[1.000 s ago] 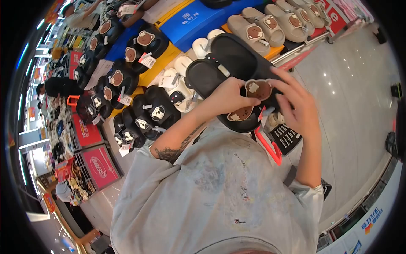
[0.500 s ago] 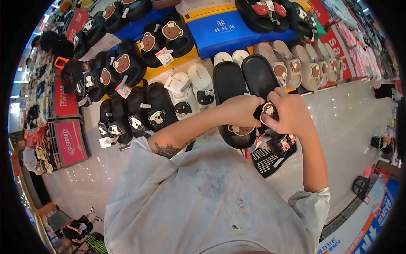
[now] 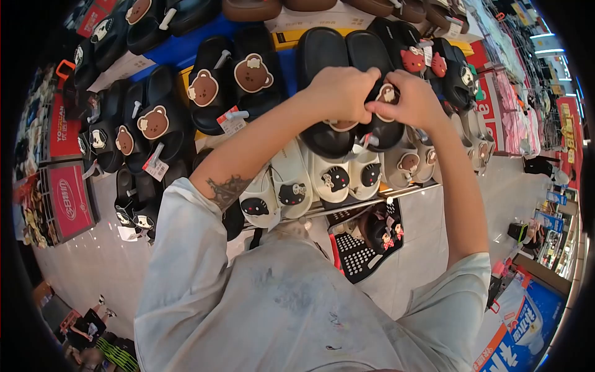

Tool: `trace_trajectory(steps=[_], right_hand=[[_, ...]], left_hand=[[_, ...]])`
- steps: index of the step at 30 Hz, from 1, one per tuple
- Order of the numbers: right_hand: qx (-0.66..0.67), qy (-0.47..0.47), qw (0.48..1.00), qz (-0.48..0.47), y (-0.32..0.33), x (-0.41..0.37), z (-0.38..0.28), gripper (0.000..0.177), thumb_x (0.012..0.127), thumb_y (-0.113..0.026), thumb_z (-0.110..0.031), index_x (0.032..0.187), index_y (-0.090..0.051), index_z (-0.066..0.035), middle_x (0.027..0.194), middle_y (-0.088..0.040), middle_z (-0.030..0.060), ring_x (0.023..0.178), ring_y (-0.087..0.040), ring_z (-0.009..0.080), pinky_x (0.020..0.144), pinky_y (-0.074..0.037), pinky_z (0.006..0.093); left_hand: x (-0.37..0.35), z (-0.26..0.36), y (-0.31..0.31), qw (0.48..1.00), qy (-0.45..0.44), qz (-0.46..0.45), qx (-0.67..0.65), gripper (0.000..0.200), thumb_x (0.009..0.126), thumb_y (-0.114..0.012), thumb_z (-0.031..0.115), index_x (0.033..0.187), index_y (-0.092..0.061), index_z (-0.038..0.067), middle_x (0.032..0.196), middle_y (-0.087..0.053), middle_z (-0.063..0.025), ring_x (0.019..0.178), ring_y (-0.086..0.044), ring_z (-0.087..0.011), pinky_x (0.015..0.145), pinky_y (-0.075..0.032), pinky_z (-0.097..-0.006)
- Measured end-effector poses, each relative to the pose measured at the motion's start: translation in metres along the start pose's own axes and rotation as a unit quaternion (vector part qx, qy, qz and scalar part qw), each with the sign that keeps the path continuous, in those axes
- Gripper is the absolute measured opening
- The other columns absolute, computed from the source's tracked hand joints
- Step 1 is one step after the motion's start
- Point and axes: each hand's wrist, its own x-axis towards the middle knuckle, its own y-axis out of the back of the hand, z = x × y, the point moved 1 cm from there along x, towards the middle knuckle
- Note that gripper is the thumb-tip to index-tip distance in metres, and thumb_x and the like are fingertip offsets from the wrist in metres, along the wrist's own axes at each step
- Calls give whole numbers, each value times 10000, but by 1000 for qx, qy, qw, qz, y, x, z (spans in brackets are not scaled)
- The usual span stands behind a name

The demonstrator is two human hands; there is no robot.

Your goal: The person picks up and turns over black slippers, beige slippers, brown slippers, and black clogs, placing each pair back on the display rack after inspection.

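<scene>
A pair of black slippers with brown bear badges (image 3: 322, 54) is held over the upper middle of the display. My left hand (image 3: 347, 93) closes on the pair at the strap of the left slipper, partly hiding its badge. My right hand (image 3: 406, 102) grips the right slipper's strap beside its bear badge (image 3: 387, 94), thumb near the fingers of my left hand. Below hang or stand white slippers with dark cat badges (image 3: 334, 180), and beige bear slippers (image 3: 409, 162) are just to their right.
Black bear slippers (image 3: 253, 73) with price tags stand at the left on tiers. Black slippers with red badges (image 3: 412, 59) are at the upper right. Below the rack's edge is a black perforated basket (image 3: 359, 254). A person (image 3: 83, 328) is at the lower left.
Both hands have moved up with the black slippers, from above the white pair towards the higher tier. The view has also shifted, showing more of the white slippers and the basket.
</scene>
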Motion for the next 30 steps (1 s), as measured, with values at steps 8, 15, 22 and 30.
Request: trace_trajectory(steps=[8, 15, 22, 30], right_hand=[[-23, -40, 997, 55, -34, 55, 27, 594, 725, -644, -536, 1102, -574, -82, 1028, -577, 132, 867, -617, 313, 727, -493, 371], [-61, -24, 993, 96, -37, 37, 17, 747, 680, -680, -545, 1246, -459, -112, 1075, -580, 147, 847, -632, 302, 700, -504, 395], [15, -184, 982, -24, -37, 51, 20, 739, 726, -634, -541, 1262, -405, -86, 975, -626, 169, 892, -623, 332, 731, -489, 407], [53, -176, 983, 13, -45, 43, 24, 904, 747, -593, -593, 1394, -233, -75, 960, -635, 179, 933, -616, 341, 800, -474, 403]], left_hand=[[11, -51, -20, 972, 74, 203, 93, 648, 644, -716, 440, 1117, -494, 56, 929, -591, -157, 933, -546, -303, 897, -370, -485], [-6, -50, -29, 960, 136, 244, -12, 725, 573, -801, 430, 1089, -492, 24, 1125, -448, -169, 1095, -423, -339, 841, -447, -440], [5, -51, -28, 964, 130, 230, 4, 673, 595, -784, 424, 1040, -488, 13, 1101, -466, -148, 1102, -425, -325, 804, -441, -462], [-1, -57, -33, 958, 99, 268, 22, 767, 626, -758, 461, 1165, -457, 7, 1193, -423, -205, 1127, -403, -366, 883, -401, -469]])
